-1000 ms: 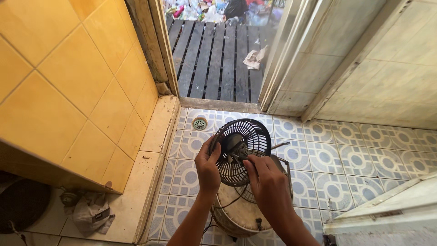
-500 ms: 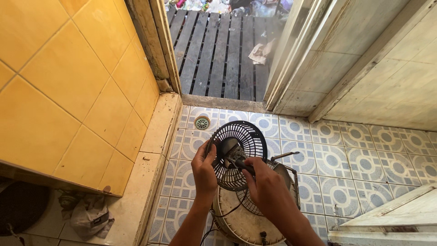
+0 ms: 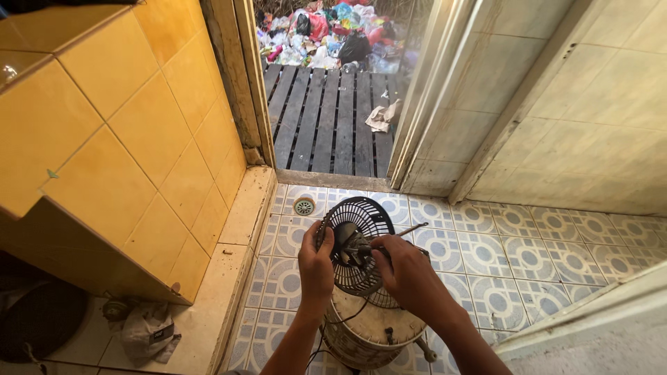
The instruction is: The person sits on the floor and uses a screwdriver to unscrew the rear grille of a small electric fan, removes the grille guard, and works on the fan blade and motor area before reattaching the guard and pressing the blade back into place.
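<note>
I see a round black fan grille of thin wire (image 3: 356,239), matt and dusty. Beneath it sits a grimy cream plastic fan housing (image 3: 372,330), scuffed. Around it the patterned floor tiles (image 3: 528,257) look glazed yet dull; left, glossy yellow wall tiles (image 3: 139,153); beyond, weathered wooden planks (image 3: 326,118).

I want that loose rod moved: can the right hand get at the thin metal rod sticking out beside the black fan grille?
Probably yes. The right hand is at the fan grille, and the thin metal rod juts out just above its fingers, with nothing between them. The left hand grips the grille's other edge.
</note>
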`<state>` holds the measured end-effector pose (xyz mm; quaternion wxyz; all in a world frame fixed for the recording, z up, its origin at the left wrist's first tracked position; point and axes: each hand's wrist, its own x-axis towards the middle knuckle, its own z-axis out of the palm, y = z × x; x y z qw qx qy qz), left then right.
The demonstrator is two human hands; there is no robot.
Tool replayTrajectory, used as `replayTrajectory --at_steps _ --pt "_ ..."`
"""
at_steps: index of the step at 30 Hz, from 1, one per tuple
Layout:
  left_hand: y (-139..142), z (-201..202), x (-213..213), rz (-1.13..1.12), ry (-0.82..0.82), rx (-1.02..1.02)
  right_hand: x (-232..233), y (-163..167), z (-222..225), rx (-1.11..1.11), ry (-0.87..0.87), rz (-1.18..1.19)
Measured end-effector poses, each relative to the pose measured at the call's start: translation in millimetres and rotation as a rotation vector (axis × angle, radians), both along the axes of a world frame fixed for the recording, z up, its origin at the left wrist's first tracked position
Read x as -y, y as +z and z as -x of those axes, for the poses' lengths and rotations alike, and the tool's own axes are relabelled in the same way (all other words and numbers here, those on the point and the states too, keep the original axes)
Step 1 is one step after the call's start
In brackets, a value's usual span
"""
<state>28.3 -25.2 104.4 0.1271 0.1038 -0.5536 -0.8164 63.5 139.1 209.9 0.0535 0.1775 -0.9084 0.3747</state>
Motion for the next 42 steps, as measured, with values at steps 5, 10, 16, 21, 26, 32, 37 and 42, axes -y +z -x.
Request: replayTrajectory --at_steps 5,10,16,21,26,32,37,42 --pt "0.1 -11.9 5.8 0.178 0.015 0.028 7.1 -8.5 -16.4 0.184 -0.146 0.021" --pt "-3.6 -25.5 9.8 0.188 0.011 0.02 5.8 -12.9 -38.5 -0.013 -0.07 0.078" --pt "-7.4 -33.4 9.2 0.229 -0.025 0.011 0.7 -5.1 -45.6 0.128 -0.074 0.009" --pt "-6.8 -35.9 -0.5 0.149 -0.06 0.019 -8.4 -1.6 -43.9 0.267 -0.208 -0.259" --pt "-0.1 -36.8 -9.9 0.071 -0.096 0.021 -12.1 -14.3 -41.0 -0.049 -0.134 -0.047" --pt "2.4 -33.7 -12.0 0.103 -0.114 0.072 -11.0 -23.5 -43.6 -0.138 -0.074 -0.021" --pt "-2.6 -27.9 -11.9 0.019 -0.123 0.064 -4.2 -30.2 -35.4 -0.201 -0.104 0.008" --pt "-3.8 -20.7 -3.1 0.101 -0.049 0.057 3.5 -39.4 -25.3 -0.101 -0.221 0.065"
